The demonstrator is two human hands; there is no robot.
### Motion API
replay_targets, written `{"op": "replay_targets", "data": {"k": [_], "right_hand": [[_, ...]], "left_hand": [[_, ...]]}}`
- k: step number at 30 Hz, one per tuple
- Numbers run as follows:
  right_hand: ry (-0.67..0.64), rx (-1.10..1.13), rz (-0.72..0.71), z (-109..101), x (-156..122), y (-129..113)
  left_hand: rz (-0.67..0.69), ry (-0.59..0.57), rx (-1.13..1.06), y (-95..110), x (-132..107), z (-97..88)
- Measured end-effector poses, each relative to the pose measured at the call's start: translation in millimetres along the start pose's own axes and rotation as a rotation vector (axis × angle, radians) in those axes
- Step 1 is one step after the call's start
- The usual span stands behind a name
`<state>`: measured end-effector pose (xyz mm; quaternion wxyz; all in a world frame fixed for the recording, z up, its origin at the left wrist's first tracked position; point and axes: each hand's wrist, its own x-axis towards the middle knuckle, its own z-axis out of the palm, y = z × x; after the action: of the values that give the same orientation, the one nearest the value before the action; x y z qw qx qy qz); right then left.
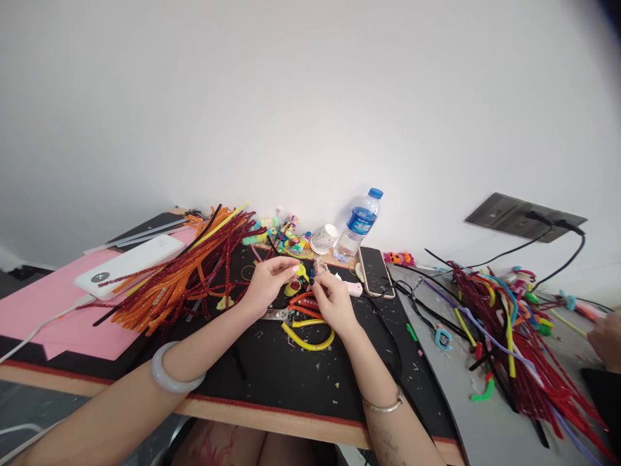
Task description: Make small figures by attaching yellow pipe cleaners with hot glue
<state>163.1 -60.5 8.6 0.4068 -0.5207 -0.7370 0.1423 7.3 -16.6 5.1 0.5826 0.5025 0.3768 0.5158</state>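
My left hand [268, 283] and my right hand [334, 299] meet over a black mat [291, 375], both pinched on a small yellow pipe-cleaner piece [297, 278] held between them. Just below lie orange pipe cleaners [303, 303], a curved yellow pipe cleaner [308, 340] and a small metal tool [276, 315]. A pale bangle [172, 372] circles my left wrist and a thin bracelet [384, 404] my right.
A heap of orange and dark red pipe cleaners [189, 272] lies at the left by a white power bank [129, 264] and pink paper [53, 310]. Behind stand a water bottle [359, 225], paper cup [324, 238] and phone [374, 272]. Another person's hand [606, 338] works by red pipe cleaners [528, 356] at right.
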Motion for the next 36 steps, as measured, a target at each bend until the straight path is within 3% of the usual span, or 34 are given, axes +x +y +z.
{"op": "replay_targets", "data": {"k": [12, 36], "right_hand": [[-0.043, -0.060, -0.069, 5, -2, -6], [-0.014, -0.105, -0.057, 17, -5, -11]], "left_hand": [[0.020, 0.015, -0.002, -1, 0, 0.2], [0.047, -0.002, 0.052, -3, -5, 3.5]]}}
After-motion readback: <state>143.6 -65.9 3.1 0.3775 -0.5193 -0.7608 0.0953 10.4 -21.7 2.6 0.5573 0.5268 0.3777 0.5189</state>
